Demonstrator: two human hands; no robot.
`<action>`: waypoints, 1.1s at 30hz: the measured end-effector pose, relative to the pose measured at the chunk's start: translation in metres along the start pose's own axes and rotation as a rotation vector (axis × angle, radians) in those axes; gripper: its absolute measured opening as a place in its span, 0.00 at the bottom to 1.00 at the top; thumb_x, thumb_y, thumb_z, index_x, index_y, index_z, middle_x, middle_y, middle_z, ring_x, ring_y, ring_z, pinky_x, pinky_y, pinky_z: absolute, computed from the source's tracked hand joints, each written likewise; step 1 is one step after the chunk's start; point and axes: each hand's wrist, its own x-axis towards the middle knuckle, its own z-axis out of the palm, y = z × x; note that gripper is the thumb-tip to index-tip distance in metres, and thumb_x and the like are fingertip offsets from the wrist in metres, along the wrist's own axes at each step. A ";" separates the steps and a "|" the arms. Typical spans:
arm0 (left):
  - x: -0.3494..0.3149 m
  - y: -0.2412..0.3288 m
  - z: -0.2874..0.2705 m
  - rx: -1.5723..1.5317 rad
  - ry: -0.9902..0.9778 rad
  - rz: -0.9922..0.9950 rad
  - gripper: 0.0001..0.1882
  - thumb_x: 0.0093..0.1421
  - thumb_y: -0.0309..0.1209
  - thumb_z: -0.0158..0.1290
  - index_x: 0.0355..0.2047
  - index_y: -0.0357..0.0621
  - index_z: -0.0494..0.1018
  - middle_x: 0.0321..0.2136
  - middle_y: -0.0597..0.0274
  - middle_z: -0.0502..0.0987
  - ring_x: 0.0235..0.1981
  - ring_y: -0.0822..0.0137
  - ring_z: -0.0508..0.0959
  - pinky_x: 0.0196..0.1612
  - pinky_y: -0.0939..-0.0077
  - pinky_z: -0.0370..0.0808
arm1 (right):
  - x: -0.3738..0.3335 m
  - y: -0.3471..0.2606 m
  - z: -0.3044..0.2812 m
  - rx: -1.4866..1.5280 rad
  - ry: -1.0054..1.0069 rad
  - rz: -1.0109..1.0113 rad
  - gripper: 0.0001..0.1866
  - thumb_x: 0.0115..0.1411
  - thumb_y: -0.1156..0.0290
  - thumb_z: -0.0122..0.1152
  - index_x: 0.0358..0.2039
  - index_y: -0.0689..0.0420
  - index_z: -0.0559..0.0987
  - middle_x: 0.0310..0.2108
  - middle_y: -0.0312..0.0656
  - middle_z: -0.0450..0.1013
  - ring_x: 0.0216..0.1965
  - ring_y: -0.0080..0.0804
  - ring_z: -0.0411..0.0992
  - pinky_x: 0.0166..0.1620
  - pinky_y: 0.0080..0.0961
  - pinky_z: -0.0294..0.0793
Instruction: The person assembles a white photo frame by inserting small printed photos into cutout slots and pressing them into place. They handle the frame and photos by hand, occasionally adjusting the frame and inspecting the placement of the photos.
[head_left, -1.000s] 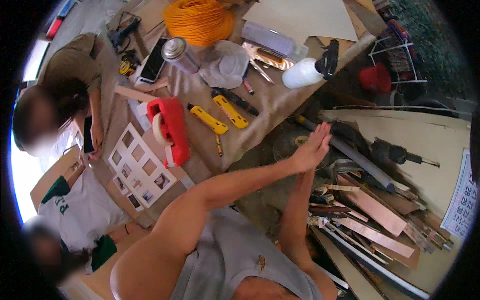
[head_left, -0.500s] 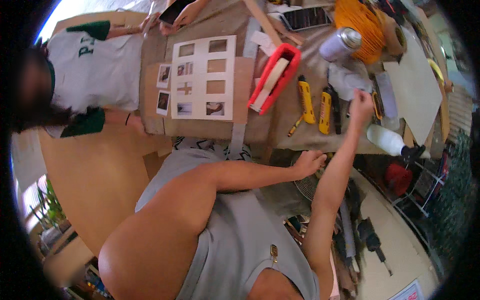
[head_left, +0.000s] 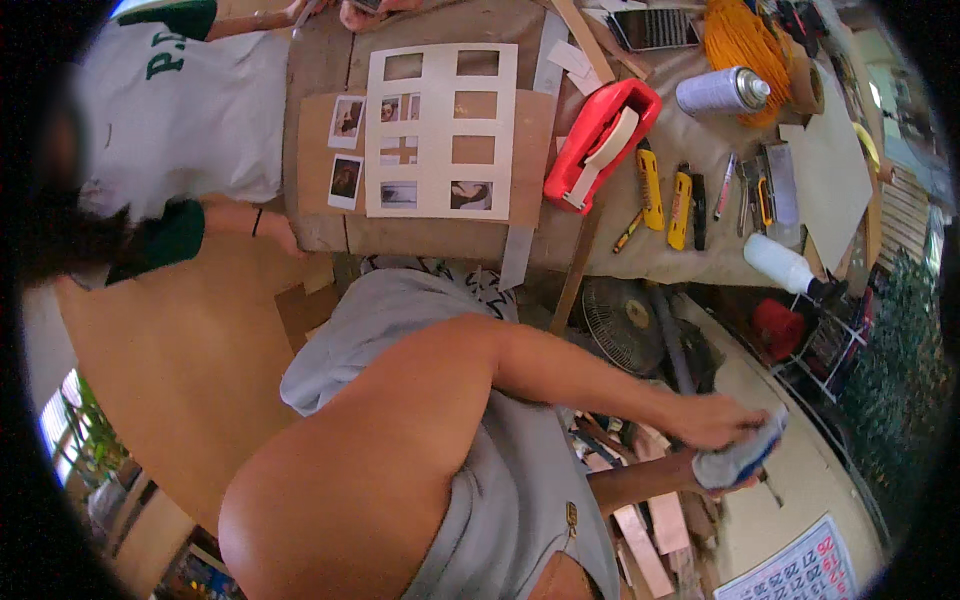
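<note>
Cloth (head_left: pixel 735 460), white and blue, out past the worktop (head_left: pixel 430 238) and away from the big card (head_left: pixel 438 130) with windows, between the left hand (head_left: pixel 715 420) on top and the right hand (head_left: pixel 737 488) mostly hidden underneath. Too blurry, so cannot tell closed from loose. Can also see a red tape holder (head_left: pixel 583 145), yellow cutter (head_left: pixel 650 190) and thin pen (head_left: pixel 725 186).

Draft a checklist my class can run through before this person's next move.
1. Hands free: not ok; the left hand and right hand are at a white-and-blue wad.
2. Red tape dispenser on the table: ok.
3. Blades of the yellow cutters retracted: cannot tell; too small.
4. Photo in every window of the white mat: not ok; some show brown board.
5. Two loose photos beside the mat: ok.
</note>
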 end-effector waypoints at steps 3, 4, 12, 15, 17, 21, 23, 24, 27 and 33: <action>-0.019 -0.028 0.058 0.198 0.014 0.384 0.26 0.63 0.40 0.36 0.58 0.41 0.56 0.55 0.41 0.59 0.59 0.43 0.55 0.61 0.55 0.50 | -0.032 -0.024 -0.020 -0.159 -0.057 -0.027 0.05 0.51 0.72 0.54 0.24 0.59 0.75 0.30 0.43 0.70 0.37 0.34 0.68 0.45 0.35 0.66; -0.035 -0.019 0.062 0.201 -0.003 0.406 0.26 0.63 0.41 0.35 0.58 0.40 0.54 0.57 0.39 0.57 0.60 0.42 0.52 0.62 0.55 0.46 | -0.040 -0.029 -0.030 -0.208 -0.074 -0.029 0.05 0.51 0.72 0.54 0.24 0.59 0.75 0.30 0.43 0.70 0.37 0.34 0.68 0.45 0.35 0.66; -0.128 0.004 0.069 0.411 -0.145 0.306 0.22 0.58 0.42 0.42 0.41 0.35 0.70 0.40 0.40 0.71 0.48 0.43 0.67 0.54 0.54 0.61 | -0.112 -0.054 -0.072 -0.405 -0.071 -0.006 0.07 0.52 0.70 0.54 0.23 0.59 0.75 0.28 0.41 0.70 0.33 0.31 0.67 0.41 0.31 0.66; -0.161 0.016 0.063 0.596 -0.517 0.173 0.21 0.55 0.43 0.46 0.31 0.33 0.74 0.29 0.42 0.75 0.35 0.45 0.75 0.42 0.53 0.70 | -0.156 -0.073 -0.092 -0.455 0.030 -0.027 0.08 0.53 0.69 0.54 0.23 0.59 0.75 0.27 0.41 0.70 0.32 0.30 0.67 0.39 0.29 0.66; -0.167 0.012 0.062 0.630 -0.594 0.418 0.22 0.53 0.44 0.48 0.27 0.32 0.75 0.24 0.43 0.75 0.28 0.45 0.76 0.35 0.52 0.73 | -0.169 -0.081 -0.096 -0.475 0.042 -0.020 0.08 0.53 0.68 0.54 0.23 0.59 0.75 0.26 0.40 0.70 0.31 0.30 0.67 0.38 0.28 0.66; -0.184 0.002 0.100 0.468 -0.441 1.091 0.38 0.50 0.56 0.51 0.47 0.30 0.66 0.44 0.38 0.70 0.52 0.42 0.67 0.54 0.49 0.61 | -0.206 -0.102 -0.115 -0.498 0.132 -0.023 0.09 0.54 0.67 0.54 0.22 0.59 0.76 0.25 0.39 0.70 0.29 0.28 0.67 0.37 0.27 0.66; -0.180 -0.025 0.111 0.483 -0.507 1.038 0.49 0.50 0.62 0.48 0.58 0.32 0.53 0.57 0.38 0.56 0.59 0.42 0.56 0.61 0.50 0.50 | -0.191 -0.095 -0.115 -0.471 0.036 0.017 0.10 0.54 0.66 0.54 0.22 0.59 0.76 0.24 0.39 0.70 0.29 0.28 0.67 0.36 0.26 0.66; -0.193 -0.029 0.125 0.356 -0.503 1.004 0.50 0.50 0.63 0.47 0.59 0.32 0.52 0.58 0.37 0.54 0.60 0.43 0.56 0.61 0.50 0.49 | -0.201 -0.106 -0.122 -0.493 0.087 0.002 0.10 0.54 0.66 0.54 0.22 0.59 0.76 0.24 0.39 0.70 0.28 0.27 0.67 0.35 0.25 0.66; -0.216 -0.018 0.133 0.378 -0.574 0.621 0.50 0.52 0.62 0.45 0.62 0.35 0.46 0.62 0.38 0.43 0.63 0.45 0.49 0.62 0.57 0.48 | -0.202 -0.108 -0.141 -0.475 0.115 0.026 0.11 0.55 0.65 0.54 0.22 0.59 0.76 0.23 0.38 0.70 0.27 0.26 0.67 0.34 0.24 0.66; -0.185 -0.076 0.190 -0.407 -0.195 0.050 0.40 0.60 0.53 0.44 0.61 0.36 0.48 0.59 0.40 0.51 0.60 0.54 0.55 0.61 0.65 0.50 | -0.169 -0.107 -0.177 -0.450 0.064 0.090 0.13 0.56 0.63 0.54 0.21 0.59 0.76 0.22 0.37 0.70 0.24 0.24 0.67 0.31 0.21 0.66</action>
